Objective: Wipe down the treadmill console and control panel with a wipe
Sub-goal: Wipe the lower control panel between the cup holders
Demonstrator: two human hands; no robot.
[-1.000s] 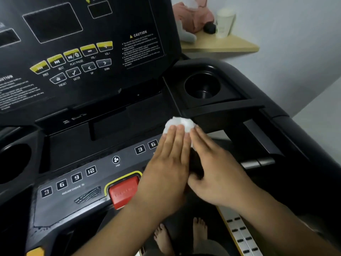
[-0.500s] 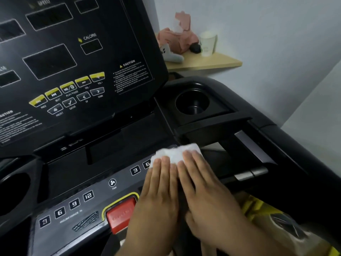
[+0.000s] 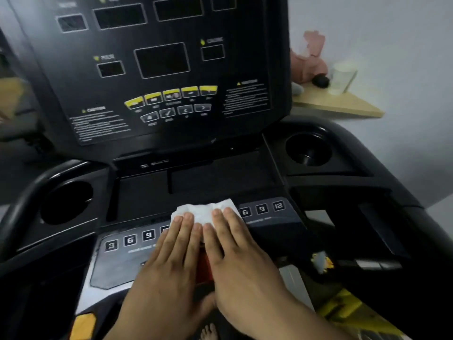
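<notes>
Nearest me, my left hand (image 3: 169, 273) and right hand (image 3: 240, 261) lay side by side across the middle of the control panel (image 3: 117, 263), fingers straight and close together, gripping nothing, only pressing flat. A strip of the red stop button (image 3: 204, 271) showed between them, so my palms were over it or on it; I could not tell which. My fingertips pinned the near half of the white wipe (image 3: 203, 212) at the panel's far edge, while its far half lay loose and creased against the dark tray behind. The numbered keys (image 3: 262, 208) ran along that same edge on either side. I judged the risk to be pressure: leaning hard could push a key or the stop button. With so little of the wipe held, a quick sideways stroke might also leave it bunched or slip it out. Beyond the tray stood the upright console (image 3: 161, 69), and stretching up to it would have put more weight on the panel.
</notes>
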